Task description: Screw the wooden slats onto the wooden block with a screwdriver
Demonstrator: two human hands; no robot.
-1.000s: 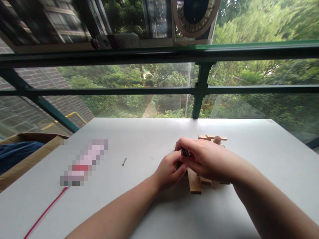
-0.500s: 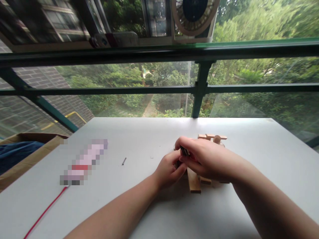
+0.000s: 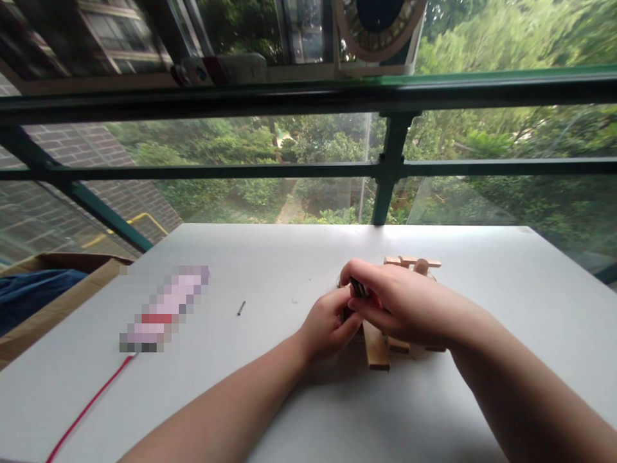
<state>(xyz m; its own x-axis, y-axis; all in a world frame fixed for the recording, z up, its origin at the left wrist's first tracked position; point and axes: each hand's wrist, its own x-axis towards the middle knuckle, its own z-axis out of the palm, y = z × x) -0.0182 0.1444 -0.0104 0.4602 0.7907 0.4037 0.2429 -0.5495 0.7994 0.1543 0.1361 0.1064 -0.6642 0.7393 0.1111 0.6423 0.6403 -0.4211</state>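
Together, both hands worked at a wooden model (image 3: 380, 344) on the table (image 3: 482, 270).
The right hand (image 3: 395, 305) had its fingers closed on a dark tool (image 3: 359, 287); the left hand (image 3: 328, 325) had its fingers curled beneath, grip hidden.

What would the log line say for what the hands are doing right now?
left hand: steadies wooden model | right hand: grips small dark tool | small nail: loose on white table
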